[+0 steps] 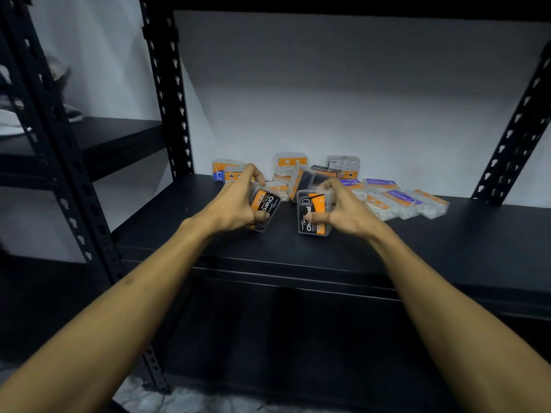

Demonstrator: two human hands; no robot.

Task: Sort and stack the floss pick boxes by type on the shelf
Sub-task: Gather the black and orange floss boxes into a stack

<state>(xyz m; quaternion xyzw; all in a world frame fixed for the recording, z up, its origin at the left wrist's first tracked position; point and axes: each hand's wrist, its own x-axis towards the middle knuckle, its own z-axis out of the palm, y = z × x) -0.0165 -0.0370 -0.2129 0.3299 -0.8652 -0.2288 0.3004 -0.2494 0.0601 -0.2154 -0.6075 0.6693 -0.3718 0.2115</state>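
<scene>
Here, a clear plastic floss pick box with a black-and-orange Charcoal label [265, 208] is being gripped by the left hand [238, 201], thumb on its front and fingers curled over its far end, just above the black metal shelf [387, 248]. A second black-and-orange Charcoal box [313, 214] is being held upright on the shelf by the right hand [343, 208], thumb pressed on the label. Behind them, orange-labelled boxes [290, 165] are being leaned near the grey back wall [357, 99], while purple-and-orange boxes [399, 199] are lying in a row to the right
</scene>
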